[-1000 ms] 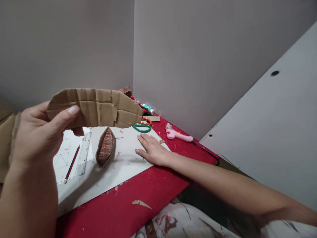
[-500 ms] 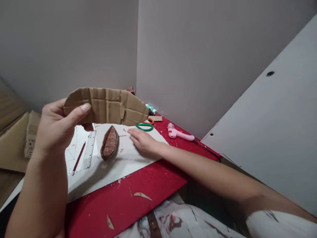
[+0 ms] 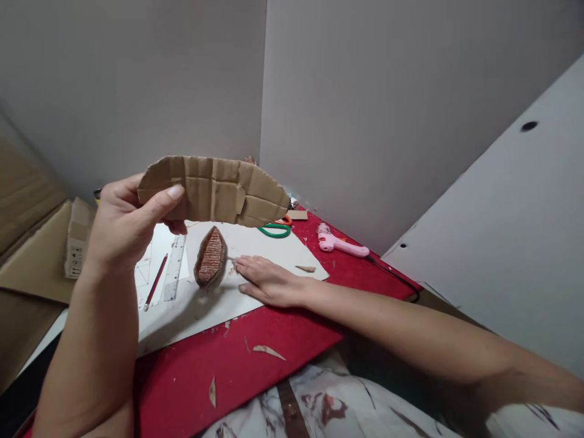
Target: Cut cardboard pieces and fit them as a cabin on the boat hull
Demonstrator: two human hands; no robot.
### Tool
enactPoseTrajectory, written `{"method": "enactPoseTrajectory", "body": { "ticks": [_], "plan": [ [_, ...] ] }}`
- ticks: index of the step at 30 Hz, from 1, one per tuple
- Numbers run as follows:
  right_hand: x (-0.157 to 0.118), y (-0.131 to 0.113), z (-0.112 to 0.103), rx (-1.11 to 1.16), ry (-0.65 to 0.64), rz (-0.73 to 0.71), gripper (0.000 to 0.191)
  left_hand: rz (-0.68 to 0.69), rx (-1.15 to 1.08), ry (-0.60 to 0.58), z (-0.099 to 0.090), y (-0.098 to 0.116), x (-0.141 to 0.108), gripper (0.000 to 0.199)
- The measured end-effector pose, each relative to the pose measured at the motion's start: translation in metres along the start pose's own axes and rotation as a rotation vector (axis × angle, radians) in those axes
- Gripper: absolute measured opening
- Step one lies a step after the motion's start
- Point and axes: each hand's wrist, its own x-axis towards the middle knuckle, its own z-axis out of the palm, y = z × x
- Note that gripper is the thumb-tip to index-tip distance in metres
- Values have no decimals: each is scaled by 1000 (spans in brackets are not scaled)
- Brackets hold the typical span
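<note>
My left hand (image 3: 125, 228) holds up a creased, curved strip of brown cardboard (image 3: 214, 191) by its left end, thumb across the front. Below it a small brown boat-shaped model (image 3: 211, 257) with a ribbed top lies on a white sheet (image 3: 269, 246). My right hand (image 3: 267, 281) rests flat on that sheet, fingers spread and pointing left, fingertips just right of the boat model. It holds nothing.
On the red table (image 3: 274, 331) lie a clear ruler (image 3: 174, 267), a red pencil (image 3: 155, 283), green-handled scissors (image 3: 274, 230), a pink glue gun (image 3: 340, 243) with a black cord, and cardboard scraps (image 3: 269, 350). Cardboard sheets (image 3: 31, 267) stand at left. A white board (image 3: 511, 231) leans at right.
My right hand slid left across the white sheet toward the boat model. The camera view shifted, so the left hand and cardboard strip appear further right.
</note>
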Motion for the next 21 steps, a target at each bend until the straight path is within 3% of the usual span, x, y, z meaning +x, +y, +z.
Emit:
{"method": "enactPoseTrajectory", "body": {
  "ticks": [2, 4, 6, 7, 8, 10, 11, 12, 14, 16, 19, 21],
  "plan": [
    [-16, -25, 3, 46, -8, -70, 53, -7, 7, 2, 2, 0, 0, 3],
    [-34, -48, 7, 209, -14, -350, 46, -5, 18, 11, 5, 1, -1, 2],
    [-53, -57, 9, 330, -45, -579, 46, 7, 22, 38, 8, 2, -1, 1],
    [-62, -55, 9, 348, 12, -564, 46, 17, 20, 58, 10, 3, -2, 1],
    [-71, -47, 8, 344, 117, -478, 48, 26, 16, 76, 12, 3, -2, 2],
    [-87, -22, 4, 242, 364, -67, 50, 37, 3, 107, 16, 3, -2, 4],
    [-94, -9, 3, 147, 449, 153, 54, 37, -3, 111, 17, 2, -2, 4],
    [-99, 2, 1, 65, 441, 349, 59, 32, -8, 112, 19, 2, -2, 4],
    [-103, 12, 1, -13, 291, 572, 68, 16, -10, 103, 21, -1, -2, 3],
    [-103, 2, 3, -32, 133, 574, 72, -16, 1, 76, 22, -4, -2, 3],
    [-94, -36, 4, 100, -36, 291, 81, -74, 18, 29, 24, -10, -2, 4],
    [-84, -64, 6, 260, -172, 14, 83, -79, 25, 22, 26, -13, -2, 5]
  ]
}}
